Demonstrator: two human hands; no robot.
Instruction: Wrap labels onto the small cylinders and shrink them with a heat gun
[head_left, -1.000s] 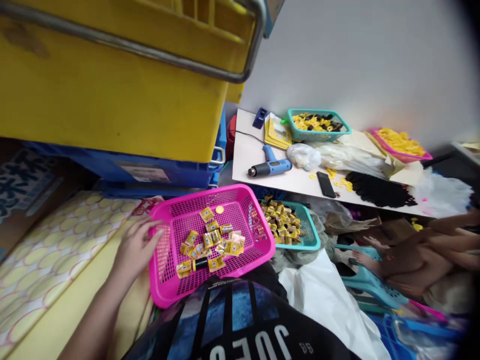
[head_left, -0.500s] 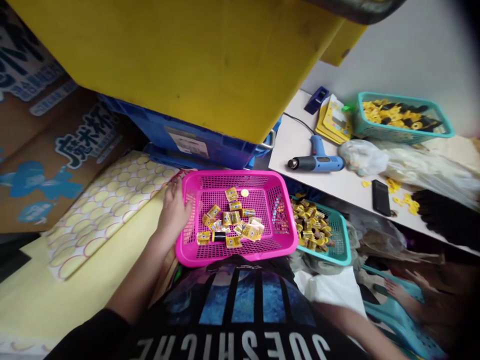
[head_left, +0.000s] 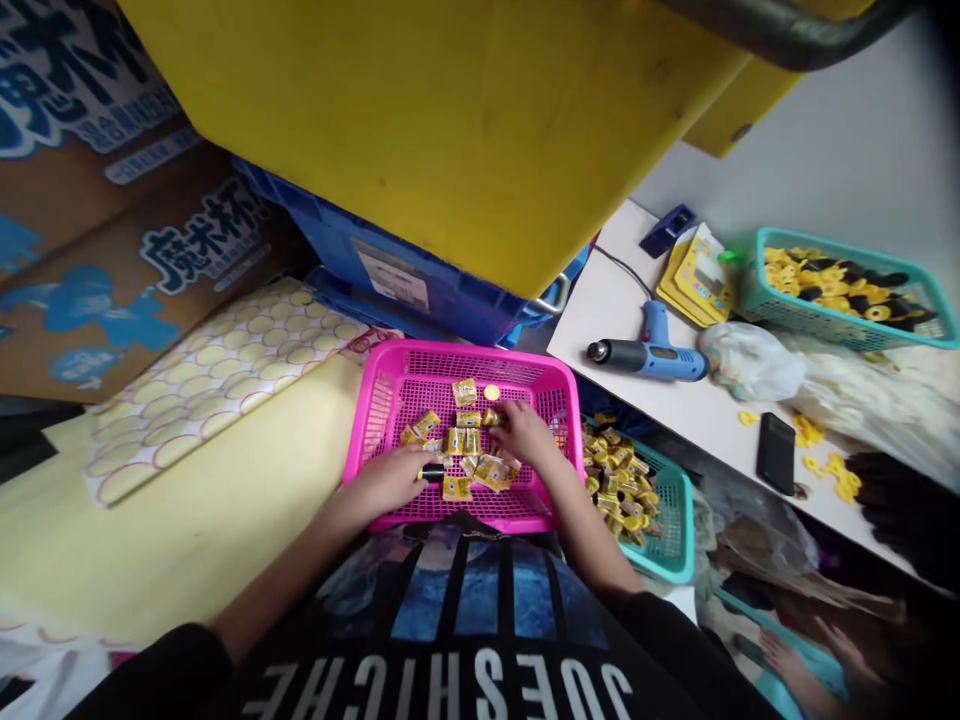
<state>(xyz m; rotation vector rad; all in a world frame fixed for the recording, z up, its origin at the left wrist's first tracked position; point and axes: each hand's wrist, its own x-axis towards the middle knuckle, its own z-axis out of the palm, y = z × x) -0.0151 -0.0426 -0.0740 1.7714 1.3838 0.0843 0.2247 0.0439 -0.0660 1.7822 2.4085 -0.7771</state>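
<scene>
A pink plastic mesh basket (head_left: 465, 362) sits in front of me, holding a loose pile of small yellow packets (head_left: 461, 440) and a small gold disc (head_left: 492, 392). My left hand (head_left: 386, 482) lies inside the basket, its fingers apart and reaching a black-and-yellow roll (head_left: 430, 472). My right hand (head_left: 523, 434) is curled over the packets at the pile's right side. Its fingertips touch a packet, and the fingers hide what is beneath them.
A teal basket (head_left: 671, 510) of yellow items stands right of the pink one. Beyond it, a white table (head_left: 600, 340) holds a blue heat gun (head_left: 649, 350), a phone (head_left: 775, 453) and another teal basket (head_left: 847, 330). Yellow and blue crates (head_left: 450, 180) loom overhead. A person's foot (head_left: 780, 660) shows lower right.
My right hand has come up from the lower right into the basket. My left hand has moved from the basket's left wall onto the pile. The whole view has shifted slightly.
</scene>
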